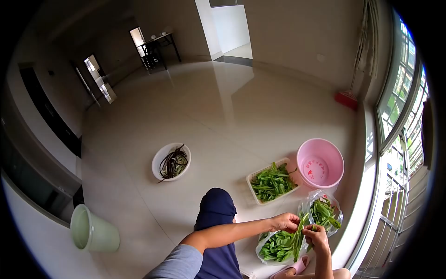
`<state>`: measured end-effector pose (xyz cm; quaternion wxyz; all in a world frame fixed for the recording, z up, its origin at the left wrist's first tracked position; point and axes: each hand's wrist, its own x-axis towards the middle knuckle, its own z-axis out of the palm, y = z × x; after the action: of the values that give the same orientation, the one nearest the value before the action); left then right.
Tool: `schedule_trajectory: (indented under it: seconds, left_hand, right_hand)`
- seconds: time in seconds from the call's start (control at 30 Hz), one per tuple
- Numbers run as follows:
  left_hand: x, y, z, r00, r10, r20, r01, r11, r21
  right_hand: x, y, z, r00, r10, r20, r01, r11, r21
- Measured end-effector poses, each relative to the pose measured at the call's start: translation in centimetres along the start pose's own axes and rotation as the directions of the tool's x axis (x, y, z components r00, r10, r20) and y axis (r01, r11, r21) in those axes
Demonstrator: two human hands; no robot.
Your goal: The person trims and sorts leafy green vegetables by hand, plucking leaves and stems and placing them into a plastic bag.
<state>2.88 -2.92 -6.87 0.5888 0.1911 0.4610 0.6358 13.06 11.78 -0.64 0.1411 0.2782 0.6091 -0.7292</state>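
My left hand (284, 222) reaches in from the left, its fingers pinched on a leafy green stalk (299, 236). Close beside it, my right hand (317, 236) is closed on the same stalk, which hangs down between the two hands. Under them, an open clear plastic bag (265, 258) holds more leafy greens (278, 245). Just beyond my right hand stands a second plastic bag (340, 218) with greens (323, 211) in it. Farther forward, a white rectangular basket (252, 191) is heaped with long green leaves (273, 182).
A pink basin (320, 162) stands right of the basket. On the tiled floor sits a white bowl (155, 163) with dark, long strips in it. A pale green bucket (102, 232) is at left, a red dustpan (346, 99) by the far wall. Barred windows (399, 102) line the right.
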Motion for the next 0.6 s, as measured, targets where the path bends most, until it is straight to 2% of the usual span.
schedule_trajectory:
  seconds: [0.1,0.2,0.23,0.33,0.4,0.5,0.6]
  left_hand:
    - [0.0,0.2,0.2,0.998,-0.045,-0.037,0.046,0.998,0.034]
    - [0.1,0.0,0.4,0.994,0.037,-0.105,-0.035,0.999,0.027]
    - [0.4,-0.7,-0.2,0.989,0.060,-0.138,-0.048,0.995,0.088]
    - [-0.2,0.5,0.2,0.971,-0.034,-0.235,0.071,0.986,0.153]
    - [-0.8,1.8,0.8,0.975,-0.101,-0.198,0.114,0.992,0.053]
    - [-1.1,2.5,1.1,0.963,-0.206,-0.173,0.197,0.978,-0.070]
    - [-1.2,2.6,0.8,0.960,-0.219,-0.177,0.203,0.974,-0.104]
  right_hand:
    - [-0.1,0.0,0.2,1.000,-0.015,0.013,0.016,1.000,-0.013]
    - [0.1,0.2,0.0,0.999,-0.033,0.032,0.035,0.997,-0.075]
    - [-0.2,-0.1,0.4,0.999,-0.025,0.035,0.028,0.996,-0.084]
    - [0.1,0.3,-0.1,0.993,0.019,0.114,-0.015,0.999,-0.035]
    - [-0.3,-0.6,-0.2,0.988,0.084,0.127,-0.082,0.996,-0.017]
    - [0.4,0.0,-1.1,0.965,0.109,0.240,-0.138,0.984,0.109]
    - [1.1,0.9,-1.0,0.961,0.114,0.253,-0.161,0.971,0.174]
